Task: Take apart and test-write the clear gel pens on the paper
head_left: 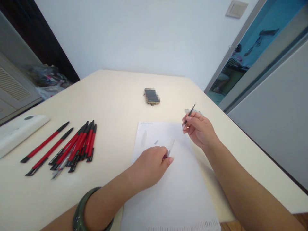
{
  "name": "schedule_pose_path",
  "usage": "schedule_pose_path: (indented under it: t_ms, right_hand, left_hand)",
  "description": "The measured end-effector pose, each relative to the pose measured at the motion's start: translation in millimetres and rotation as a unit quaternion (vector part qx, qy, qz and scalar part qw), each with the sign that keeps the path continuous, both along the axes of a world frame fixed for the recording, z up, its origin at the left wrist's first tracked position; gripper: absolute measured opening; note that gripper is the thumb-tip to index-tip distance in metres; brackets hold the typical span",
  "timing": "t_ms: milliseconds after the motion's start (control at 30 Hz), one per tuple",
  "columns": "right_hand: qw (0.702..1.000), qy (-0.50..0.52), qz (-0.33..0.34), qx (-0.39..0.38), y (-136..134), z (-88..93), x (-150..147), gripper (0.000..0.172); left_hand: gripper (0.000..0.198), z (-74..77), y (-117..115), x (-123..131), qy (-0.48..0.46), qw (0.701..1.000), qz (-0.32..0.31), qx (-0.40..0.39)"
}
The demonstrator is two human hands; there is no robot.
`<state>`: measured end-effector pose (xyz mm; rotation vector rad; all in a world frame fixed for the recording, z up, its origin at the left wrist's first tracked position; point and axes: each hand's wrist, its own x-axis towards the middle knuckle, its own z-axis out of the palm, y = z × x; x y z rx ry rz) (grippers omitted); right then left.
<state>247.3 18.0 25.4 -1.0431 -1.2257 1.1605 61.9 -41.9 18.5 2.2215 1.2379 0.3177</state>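
My left hand (151, 162) is closed around a clear plastic pen barrel (171, 146) above the white paper (173, 192). At the paper's upper right edge, my right hand (201, 128) pinches a slim pen part with a dark grip section (191, 114), its thin tip pointing up and away. The lower end of this part looks transparent. A small grey piece (156, 142) and a faint clear piece (143, 138) lie on the paper near my left hand. Behind my right fingers, some small clear parts (197, 112) rest on the table, partly hidden.
Several red and black pens (79, 141) lie in a pile at the left, with a clear pen (60, 168) among them. A white device (22, 130) sits at the left edge. A dark phone-like object (152, 96) lies farther back. A person is visible through the doorway.
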Motion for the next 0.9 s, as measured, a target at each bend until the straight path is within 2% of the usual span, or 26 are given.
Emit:
schedule_pose_path:
  t_ms: [167, 567, 667, 767, 833, 900]
  right_hand:
    - [0.997, 0.032, 0.069, -0.010, -10.4, 2.6, -10.7, 0.014]
    - [0.995, 0.005, 0.100, -0.002, -11.6, -0.7, -12.2, 0.013]
    - [0.988, -0.027, 0.153, -0.004, -13.0, -0.9, -10.1, 0.011]
    - [0.965, -0.098, 0.245, -0.015, -14.9, 1.9, -5.4, 0.014]
    - [0.943, -0.147, 0.297, -0.016, -15.6, 4.4, -1.3, 0.021]
    - [0.927, -0.202, 0.315, -0.007, -15.4, 5.8, 2.6, 0.031]
  left_hand:
    - [0.025, 0.2, -0.2, 0.3, -0.001, 1.000, -0.005, 0.008]
    - [0.026, -1.8, 0.2, -0.3, -0.002, 1.000, -0.005, 0.006]
    - [0.027, -2.2, 0.1, -1.1, -0.013, 1.000, -0.006, 0.004]
    - [0.028, -1.7, 0.4, -1.7, -0.024, 1.000, -0.007, -0.002]
    - [0.028, -1.2, 0.6, -1.9, -0.028, 1.000, -0.006, -0.007]
    - [0.028, -0.8, 0.7, -1.7, -0.029, 1.000, -0.003, -0.009]
